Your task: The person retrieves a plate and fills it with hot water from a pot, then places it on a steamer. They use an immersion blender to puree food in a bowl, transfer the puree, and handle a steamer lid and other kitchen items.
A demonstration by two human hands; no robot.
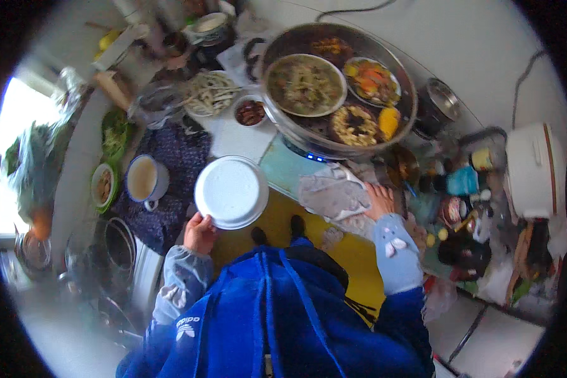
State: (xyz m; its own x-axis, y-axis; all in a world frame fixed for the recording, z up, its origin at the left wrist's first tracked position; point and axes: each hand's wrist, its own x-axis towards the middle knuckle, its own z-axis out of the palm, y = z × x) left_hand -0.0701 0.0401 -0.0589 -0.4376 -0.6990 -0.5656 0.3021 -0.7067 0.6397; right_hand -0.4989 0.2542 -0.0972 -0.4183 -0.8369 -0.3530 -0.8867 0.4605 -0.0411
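Observation:
My left hand (200,234) grips the rim of a white plate (231,191), whose round base faces up towards me. At the right, my right hand (379,202) rests on a grey-white cloth (333,191) at the counter's edge; whether its fingers pinch the cloth I cannot tell. Beyond the cloth stands a large round steel pan (296,137) with lit blue indicators at its front. It holds a bowl of stew (307,85), a plate of orange and yellow food (372,81), a ring of pale pieces (354,125) and a yellow piece of food (389,123).
An enamel mug (146,179) stands on a dark patterned cloth (175,151) at the left, near green dishes (115,137). Behind are a plate of pale strips (211,93) and a small bowl of dark red food (250,112). Jars, a black bag and a white appliance (531,170) crowd the right.

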